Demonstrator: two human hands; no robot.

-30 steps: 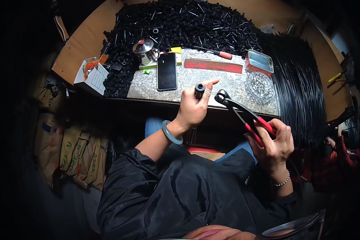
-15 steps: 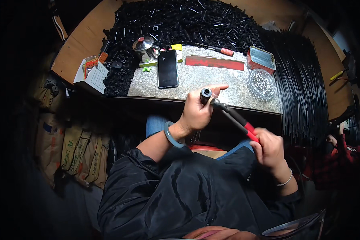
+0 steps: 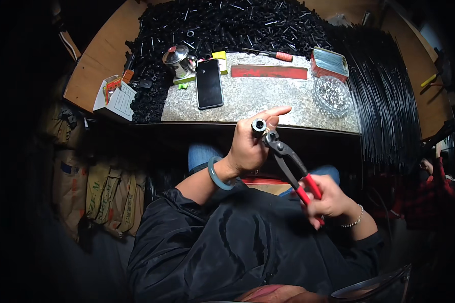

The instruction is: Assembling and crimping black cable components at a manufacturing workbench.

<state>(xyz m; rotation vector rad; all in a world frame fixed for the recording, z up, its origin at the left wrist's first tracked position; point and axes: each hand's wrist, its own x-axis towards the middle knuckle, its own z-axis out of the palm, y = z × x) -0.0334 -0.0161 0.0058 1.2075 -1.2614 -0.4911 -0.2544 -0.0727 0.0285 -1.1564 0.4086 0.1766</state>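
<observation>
My left hand (image 3: 246, 147) is closed round a short black tubular part (image 3: 258, 126), its round hollow end with a metal-looking ring facing up. The index finger stretches out to the right above the part. In my right hand (image 3: 330, 199) is a pair of pincers (image 3: 279, 146) with red grips, the two handles spread apart. The head of the pincers is beside the tubular part, close to my left thumb. Whether the jaws grip anything there I cannot tell. Both hands are in front of the bench's near edge, above my lap.
Black tubular parts (image 3: 227, 28) are heaped across the back of the bench. Long black rods (image 3: 381, 96) lie at the right. On the grey board (image 3: 268, 98) are a phone (image 3: 209, 85), a red strip (image 3: 269, 72), a glass dish (image 3: 332, 96), a tin (image 3: 329, 63), a metal pot (image 3: 178, 59) and a screwdriver (image 3: 283, 56).
The pincers' handles have spread from nearly together to apart. My right hand has moved slightly lower and to the left. The left hand still holds the tubular part in about the same place.
</observation>
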